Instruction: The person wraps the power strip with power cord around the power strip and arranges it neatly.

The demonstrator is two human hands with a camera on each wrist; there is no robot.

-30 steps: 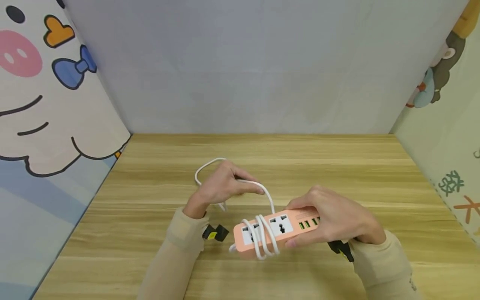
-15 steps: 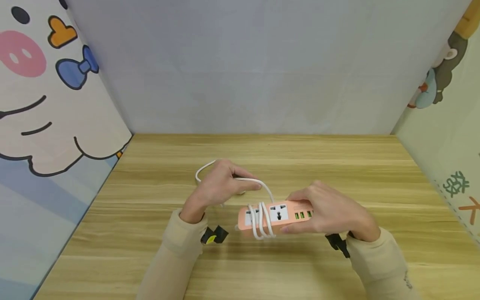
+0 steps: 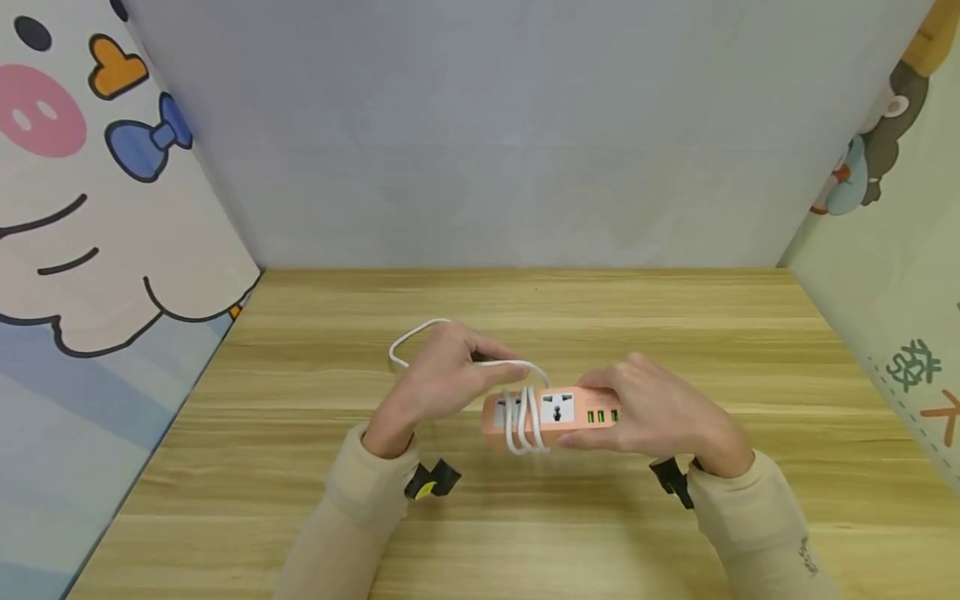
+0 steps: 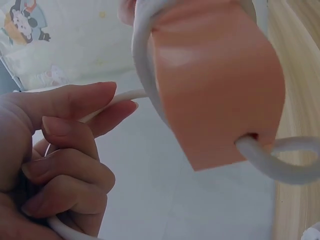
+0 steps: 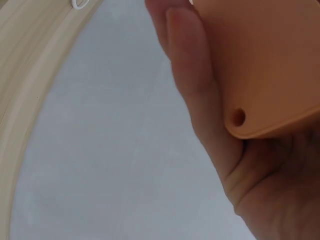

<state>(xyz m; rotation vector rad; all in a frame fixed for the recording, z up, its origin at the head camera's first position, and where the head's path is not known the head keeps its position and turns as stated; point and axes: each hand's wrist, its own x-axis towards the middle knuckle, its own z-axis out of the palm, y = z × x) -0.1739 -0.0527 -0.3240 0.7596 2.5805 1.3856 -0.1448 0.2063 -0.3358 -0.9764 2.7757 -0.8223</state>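
Left hand (image 3: 448,371) pinches one cord (image 4: 143,62) (white); right hand (image 3: 663,412), one power strip (image 3: 558,426).

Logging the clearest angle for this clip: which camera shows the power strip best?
The head view: the power strip's sockets, USB ports and wrapped white cord all show, though the right hand covers one end. The left wrist view shows mainly the cord-exit end; the right wrist view only part of the opposite end, cropped.
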